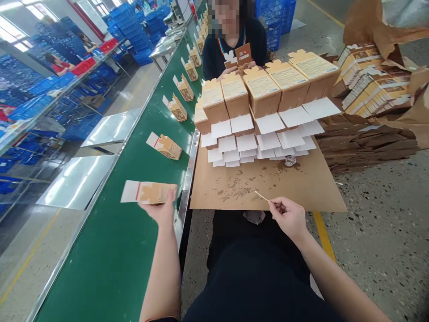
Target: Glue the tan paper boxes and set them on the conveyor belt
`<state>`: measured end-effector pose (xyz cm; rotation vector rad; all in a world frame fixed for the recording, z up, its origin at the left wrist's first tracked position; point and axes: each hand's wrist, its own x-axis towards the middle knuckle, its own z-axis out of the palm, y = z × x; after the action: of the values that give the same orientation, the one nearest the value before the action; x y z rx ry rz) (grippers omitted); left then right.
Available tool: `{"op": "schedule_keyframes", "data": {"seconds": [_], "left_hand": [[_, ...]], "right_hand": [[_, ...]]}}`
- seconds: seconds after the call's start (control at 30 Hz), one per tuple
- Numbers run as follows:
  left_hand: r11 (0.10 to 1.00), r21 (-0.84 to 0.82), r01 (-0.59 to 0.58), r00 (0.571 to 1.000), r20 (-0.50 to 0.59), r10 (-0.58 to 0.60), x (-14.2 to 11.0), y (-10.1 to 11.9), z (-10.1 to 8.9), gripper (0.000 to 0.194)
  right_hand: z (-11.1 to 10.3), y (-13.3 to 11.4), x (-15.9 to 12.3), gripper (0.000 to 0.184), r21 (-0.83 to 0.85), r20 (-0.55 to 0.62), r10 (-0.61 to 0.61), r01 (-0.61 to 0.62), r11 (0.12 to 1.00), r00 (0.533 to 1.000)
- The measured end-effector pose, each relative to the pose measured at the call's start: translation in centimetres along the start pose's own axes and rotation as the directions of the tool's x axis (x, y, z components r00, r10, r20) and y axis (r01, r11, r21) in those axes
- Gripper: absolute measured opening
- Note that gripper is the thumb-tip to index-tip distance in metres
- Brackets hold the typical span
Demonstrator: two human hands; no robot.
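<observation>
Over the green belt, my left hand (162, 210) is wrapped round a small cardboard box (156, 192), slightly blurred. The box lies on its side, its white end flap with a red strip pointing left. My right hand (290, 218) pinches a thin white stick like a cotton swab (261, 195), its tip above the brown cardboard sheet (214, 197). Dark wet-looking spots mark that sheet. Stacked boxes (263, 91) with white flaps sticking out toward me stand at its far side. Another open box (166, 146) sits on the belt beyond my left hand.
The green conveyor belt (100, 259) runs along my left, with several boxes in a row. Across the stack sits a co-worker (214, 53) handling a brown carton (244, 54). Flat cartons (378, 89) in brown paper lie at right. A small clear ring-shaped item (290, 161) rests by the stack.
</observation>
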<state>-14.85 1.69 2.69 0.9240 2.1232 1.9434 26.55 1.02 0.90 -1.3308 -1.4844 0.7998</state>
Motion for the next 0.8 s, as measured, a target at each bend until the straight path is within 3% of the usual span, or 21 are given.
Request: {"op": "schedule_keyframes", "data": {"seconds": [0.07, 0.13, 0.2, 0.27, 0.37, 0.43, 0.5, 0.53, 0.6, 0.63, 0.73, 0.8], "left_hand": [[0.999, 0.035, 0.018, 0.999, -0.039, -0.017, 3.2, -1.2, -2.0, 0.106], [0.989, 0.105, 0.104, 0.994, -0.054, -0.099, 4.7, -2.3, -3.1, 0.097], [0.968, 0.15, 0.202, 0.979, -0.057, -0.196, 4.7, -3.1, -3.7, 0.093], [0.959, 0.183, 0.216, 0.972, -0.137, -0.193, 3.6, -3.5, -4.3, 0.093], [0.962, 0.275, -0.005, 0.942, -0.32, 0.097, 1.4, -2.8, -5.1, 0.076], [0.938, 0.254, -0.235, 0.905, -0.295, 0.307, 0.8, -1.1, -4.3, 0.058], [0.923, 0.085, -0.376, 0.906, -0.176, 0.385, 1.6, 1.8, -1.4, 0.047], [0.926, -0.031, -0.376, 0.923, -0.106, 0.371, 2.6, 3.5, 1.0, 0.044], [0.958, -0.192, -0.214, 0.968, 0.088, 0.234, 5.2, 7.0, 7.1, 0.039], [0.965, -0.238, -0.108, 0.97, 0.188, 0.155, 6.8, 8.5, 10.6, 0.038], [0.969, -0.192, 0.155, 0.902, 0.427, -0.06, 10.5, 11.7, 20.2, 0.043], [0.965, -0.149, 0.215, 0.859, 0.498, -0.115, 11.4, 12.3, 24.8, 0.048]], "right_hand": [[0.1, -0.1, 0.5, 0.031, 0.019, 0.021, -0.005, 0.005, 1.0, 1.0], [0.3, -0.3, 1.2, 0.033, 0.034, 0.048, -0.016, 0.014, 0.999, 0.999], [0.4, -0.3, 1.7, 0.036, 0.029, 0.067, -0.021, 0.019, 0.999, 0.998], [0.1, -0.2, 2.0, 0.038, 0.002, 0.062, -0.009, 0.009, 1.0, 0.998], [-1.3, 0.4, 1.9, 0.044, -0.044, 0.003, 0.018, -0.017, 0.999, 1.0], [-2.3, 0.8, 1.9, 0.047, -0.058, -0.041, 0.035, -0.037, 0.998, 0.999], [-3.0, 0.9, 2.1, 0.05, -0.055, -0.077, 0.048, -0.052, 0.997, 0.996], [-3.2, 0.8, 2.3, 0.051, -0.049, -0.088, 0.051, -0.056, 0.997, 0.995], [-3.2, 0.4, 2.7, 0.053, -0.033, -0.091, 0.045, -0.049, 0.998, 0.995], [-3.1, 0.1, 2.9, 0.054, -0.025, -0.088, 0.039, -0.041, 0.999, 0.995], [-2.7, -0.5, 2.9, 0.053, -0.018, -0.105, 0.011, -0.013, 1.0, 0.994], [-2.7, -0.7, 2.4, 0.051, -0.018, -0.148, 0.0, -0.003, 1.0, 0.989]]}}
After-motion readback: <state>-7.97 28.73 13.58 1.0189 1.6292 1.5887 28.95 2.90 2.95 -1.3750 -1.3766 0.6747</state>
